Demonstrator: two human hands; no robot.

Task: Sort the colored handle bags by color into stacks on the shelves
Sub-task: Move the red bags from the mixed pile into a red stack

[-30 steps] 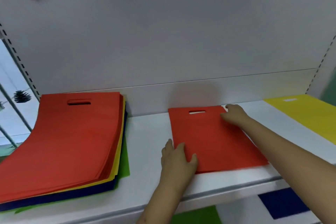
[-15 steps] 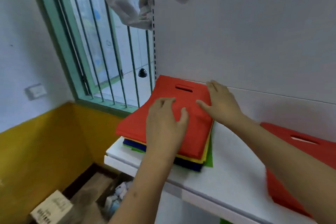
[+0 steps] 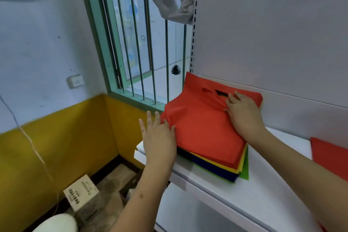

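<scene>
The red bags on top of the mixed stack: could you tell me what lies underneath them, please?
Under the red bags, edges of yellow, dark blue and green bags show. How many lie there is hidden.

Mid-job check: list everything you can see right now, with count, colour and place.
Mixed bag pile: one, red bags over yellow, navy and green, left end of shelf.
Separate red bag: one, right edge of shelf.
Shelf: one, white, with white back panel.
Window bars: several, green, behind the pile.
Pine cone: one, dark, hanging on a string.
Wall socket: one, white, left wall.
Cardboard box: one, floor below.
Left hand: flat against pile's left edge.
Right hand: fingers bunching the top red bag.
</scene>
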